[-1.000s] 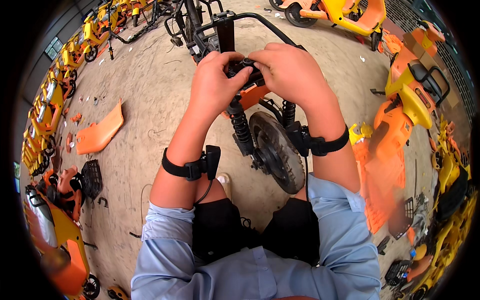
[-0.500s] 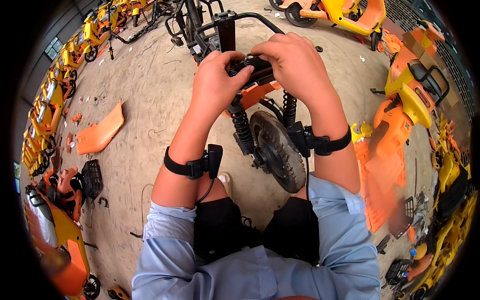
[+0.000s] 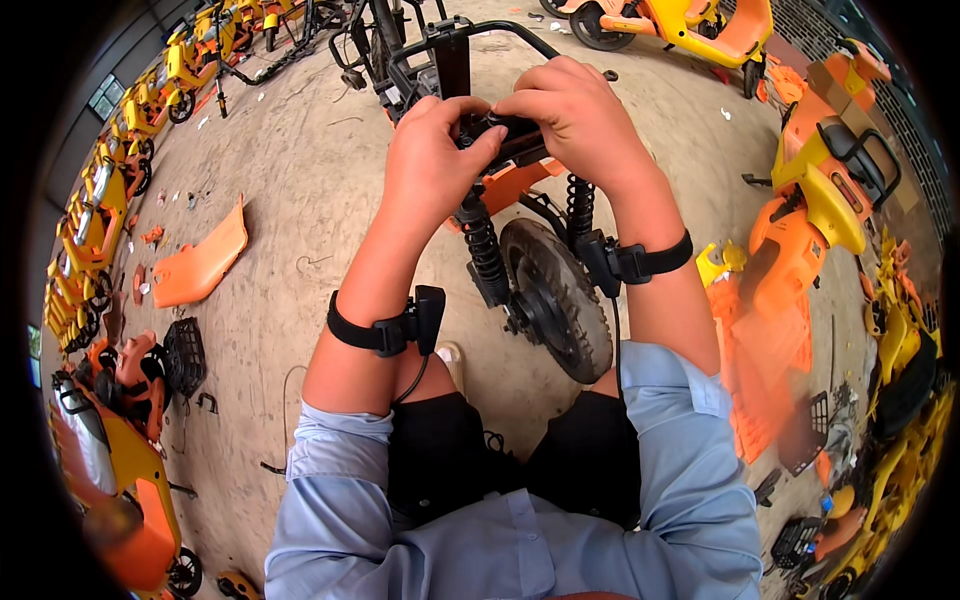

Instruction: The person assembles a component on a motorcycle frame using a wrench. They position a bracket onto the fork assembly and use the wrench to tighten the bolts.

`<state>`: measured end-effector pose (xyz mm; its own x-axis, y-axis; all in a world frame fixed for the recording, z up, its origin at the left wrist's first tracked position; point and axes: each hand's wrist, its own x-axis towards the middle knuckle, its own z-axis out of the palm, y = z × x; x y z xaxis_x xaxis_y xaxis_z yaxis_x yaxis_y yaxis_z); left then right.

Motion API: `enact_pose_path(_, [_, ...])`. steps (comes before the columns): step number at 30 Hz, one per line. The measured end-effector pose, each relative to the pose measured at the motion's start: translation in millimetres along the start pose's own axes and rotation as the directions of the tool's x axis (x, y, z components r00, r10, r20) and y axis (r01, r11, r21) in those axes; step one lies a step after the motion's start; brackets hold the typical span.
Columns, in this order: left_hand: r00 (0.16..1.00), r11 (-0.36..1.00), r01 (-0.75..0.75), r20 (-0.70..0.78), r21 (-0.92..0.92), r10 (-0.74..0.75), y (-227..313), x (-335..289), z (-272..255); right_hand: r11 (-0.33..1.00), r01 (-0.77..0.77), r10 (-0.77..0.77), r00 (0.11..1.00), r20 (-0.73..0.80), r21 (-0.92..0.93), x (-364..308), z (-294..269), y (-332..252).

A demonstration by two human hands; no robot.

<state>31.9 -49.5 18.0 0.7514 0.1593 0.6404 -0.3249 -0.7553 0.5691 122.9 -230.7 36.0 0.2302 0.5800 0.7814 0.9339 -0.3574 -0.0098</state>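
A stripped scooter frame (image 3: 453, 65) stands before me with its rear wheel (image 3: 560, 300) toward me. Two black coil shock absorbers (image 3: 486, 255) flank the wheel, and an orange panel (image 3: 512, 186) shows above it. Both hands are at a black part (image 3: 515, 132) across the frame's rear end. My left hand (image 3: 437, 150) pinches its left side, thumb bent inward and fingers curled over. My right hand (image 3: 572, 118) is closed over the right side, its fingertips partly hidden. Any small piece between the fingers cannot be made out.
An orange body panel (image 3: 203, 262) and a black basket (image 3: 184, 357) lie on the floor at left. Yellow and orange scooters (image 3: 92, 225) line the left; another scooter (image 3: 680, 28) stands far right. Orange panels (image 3: 770, 350) and yellow parts (image 3: 905, 430) are heaped at right.
My right hand and forearm have shifted slightly left and up, closer to my left hand. The left hand stays almost in place on the black part.
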Motion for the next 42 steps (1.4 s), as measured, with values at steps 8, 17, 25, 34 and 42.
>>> enact_pose_path(8, [1.0, 0.999, 0.031, -0.002, 0.025, -0.031, -1, 1, 2, 0.969, -0.182, 0.193, 0.98, 0.053, -0.164, 4, -15, -54])
enact_pose_path(17, [0.998, 0.997, 0.054, -0.03, 0.057, -0.052, 6, 4, 8, 0.881, -0.447, 0.473, 0.832, -0.289, 0.155, 21, -49, -52])
enact_pose_path(25, [0.998, 0.999, 0.051, 0.04, -0.018, -0.05, 5, 7, 3, 0.893, -0.427, 0.451, 0.846, -0.285, 0.145, 9, -67, -33])
enact_pose_path(34, [0.999, 0.999, 0.03, 0.032, 0.027, -0.031, 4, 7, 6, 0.941, -0.327, 0.337, 0.93, -0.147, 0.086, 9, -64, -39])
enact_pose_path(42, [0.999, 0.996, 0.037, -0.004, 0.077, -0.037, 2, 6, 10, 0.968, -0.246, 0.245, 0.969, -0.013, -0.052, 3, -49, -34])
